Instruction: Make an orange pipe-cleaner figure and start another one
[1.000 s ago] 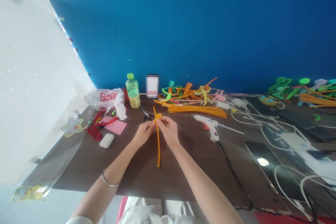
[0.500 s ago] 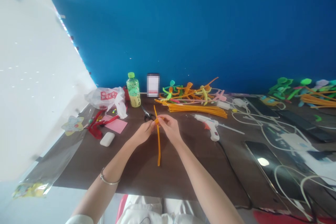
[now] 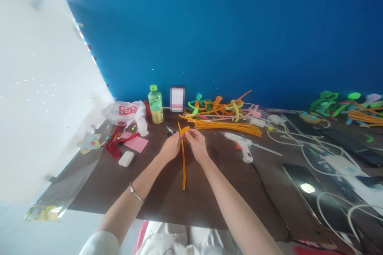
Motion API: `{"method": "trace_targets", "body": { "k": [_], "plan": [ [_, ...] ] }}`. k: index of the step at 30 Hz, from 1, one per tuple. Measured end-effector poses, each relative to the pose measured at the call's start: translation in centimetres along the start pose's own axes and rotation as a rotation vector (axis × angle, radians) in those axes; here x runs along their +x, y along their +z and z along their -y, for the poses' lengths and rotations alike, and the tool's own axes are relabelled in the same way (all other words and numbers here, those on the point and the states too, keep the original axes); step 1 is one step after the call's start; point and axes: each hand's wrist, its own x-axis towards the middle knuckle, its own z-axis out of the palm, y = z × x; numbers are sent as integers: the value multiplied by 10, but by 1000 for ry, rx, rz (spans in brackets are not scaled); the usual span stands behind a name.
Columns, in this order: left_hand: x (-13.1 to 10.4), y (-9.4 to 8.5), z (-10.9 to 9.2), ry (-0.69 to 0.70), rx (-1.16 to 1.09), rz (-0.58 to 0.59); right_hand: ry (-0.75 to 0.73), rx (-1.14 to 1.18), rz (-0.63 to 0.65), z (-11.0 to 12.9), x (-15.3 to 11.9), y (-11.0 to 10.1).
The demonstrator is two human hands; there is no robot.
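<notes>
Orange pipe cleaners (image 3: 183, 167) are pinched between my two hands above the middle of the dark table. One long end hangs down toward me, a short end sticks up, and a bent part shows at my fingertips. My left hand (image 3: 171, 146) grips them from the left, fingers closed. From the right, my right hand (image 3: 196, 143) pinches the bent part between thumb and fingers. Black-handled scissors (image 3: 169, 130) lie just behind my left hand, partly hidden by it. Exactly how the strands cross is covered by my fingers.
Behind my hands lies a bundle of orange pipe cleaners (image 3: 229, 127), with small pipe-cleaner figures (image 3: 217, 105) by the wall. A glue gun (image 3: 243, 145) is to the right, near phones (image 3: 314, 195) and cables. On the left are a bottle (image 3: 155, 105), plastic bag (image 3: 127, 112) and white case (image 3: 126, 159).
The orange bend at my fingertips now stands up more visibly as a loop. Both hands still hold the pipe cleaners; the whole view has shifted slightly.
</notes>
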Motion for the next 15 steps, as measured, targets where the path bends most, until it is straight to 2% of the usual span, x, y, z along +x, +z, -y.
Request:
{"method": "trace_targets", "body": {
  "k": [2,7,11,15],
  "plan": [
    [9,5,1,39,-6,11,16,17,3,-4,10,-3],
    [25,13,12,-49,17,-29,29,63,-46,-6,25,-5],
    [26,11,20,-87,-58,-84,60,108,-16,-5,24,-4],
    [24,12,17,-57,-82,-78,39,128,0,-7,19,-4]
  ]
}}
